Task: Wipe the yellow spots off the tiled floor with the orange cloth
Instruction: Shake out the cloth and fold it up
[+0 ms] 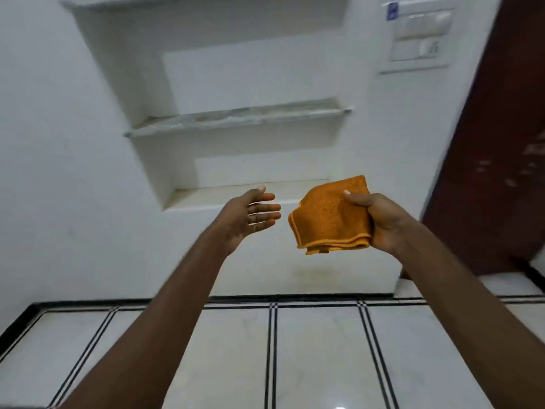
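Up in the air, well above the tiled floor, the orange cloth hung folded into a rough square in the person's right hand. That grip was pinching it along its right edge, the thumb pressed flat on the near face and the other fingers hidden behind the fabric. The cloth stood nearly upright, its face turned toward the person, its long side running top to bottom with a slight lean; the layered, hemmed edges pointed down and to the left. Just beside it, apart and not touching, the left hand was held palm inward, its fingers spread and straight, tips aimed at the cloth. Behind both hands a recessed niche was set into the white wall, with a stone shelf across its middle and a lower ledge beneath; I could see nothing standing on either. A switch panel sat on the wall to the right, next to a dark brown door. The pale floor tiles carried black double lines, and I could make out no yellow spots on them.
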Available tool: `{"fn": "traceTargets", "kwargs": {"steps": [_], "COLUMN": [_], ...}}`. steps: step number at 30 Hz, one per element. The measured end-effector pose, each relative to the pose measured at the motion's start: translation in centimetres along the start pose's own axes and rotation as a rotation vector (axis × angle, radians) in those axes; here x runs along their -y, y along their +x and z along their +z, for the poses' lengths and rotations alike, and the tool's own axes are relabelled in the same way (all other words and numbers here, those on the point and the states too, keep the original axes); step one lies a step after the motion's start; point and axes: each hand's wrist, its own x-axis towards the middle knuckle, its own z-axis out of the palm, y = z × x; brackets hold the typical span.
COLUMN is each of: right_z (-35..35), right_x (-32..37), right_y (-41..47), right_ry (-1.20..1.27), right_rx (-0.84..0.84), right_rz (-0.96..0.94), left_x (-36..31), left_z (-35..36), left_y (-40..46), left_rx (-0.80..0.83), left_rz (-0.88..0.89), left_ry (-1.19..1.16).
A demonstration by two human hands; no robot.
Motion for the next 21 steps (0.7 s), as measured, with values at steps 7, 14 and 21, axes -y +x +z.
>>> {"fn": "traceTargets", "kwargs": {"steps": [7,14,21], "right_z": [-23.7,-45.0,-62.1], "right_x": [2.3,3.6,2.0], "right_y": [-10.5,-22.6,-33.3], "right_ry": [0.161,0.322,0.509], "right_rx": [-0.320,-0.592,-0.868], "right_rz": [-0.124,-0.232,-0.326], "left_x": [1.7,4.9,9.7], "left_z": [26.9,54.2,79.0], "left_y": [2.4,1.4,-1.2], "left_rx": [0.321,0.611,0.938], "left_rz": [-0.006,-0.096,-0.196], "left_ry": [0.082,0.054,0.100]}}
